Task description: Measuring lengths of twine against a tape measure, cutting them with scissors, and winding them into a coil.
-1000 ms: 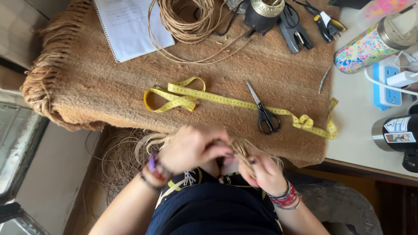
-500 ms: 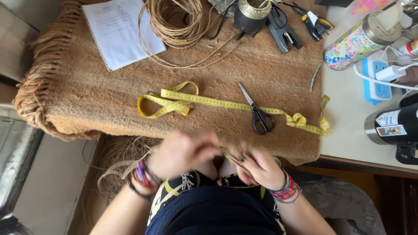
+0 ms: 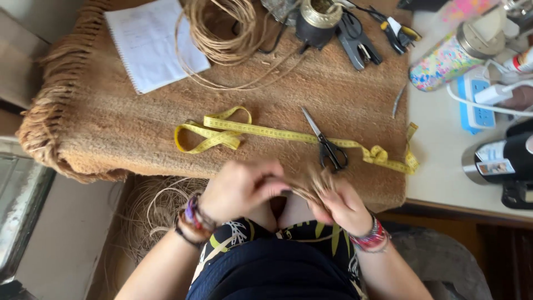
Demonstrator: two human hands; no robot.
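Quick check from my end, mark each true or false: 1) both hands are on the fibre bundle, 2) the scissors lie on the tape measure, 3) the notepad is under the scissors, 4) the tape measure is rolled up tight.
1) True: left hand and right hand both grip the bundle of straw fibres.
2) True: the scissors lie across the yellow tape measure.
3) False: the notepad lies apart, at the mat's far left corner.
4) False: it lies unrolled, looped across the mat.

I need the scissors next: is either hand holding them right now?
No: the scissors lie on the brown mat across the yellow tape measure, while both hands grip straw fibres.
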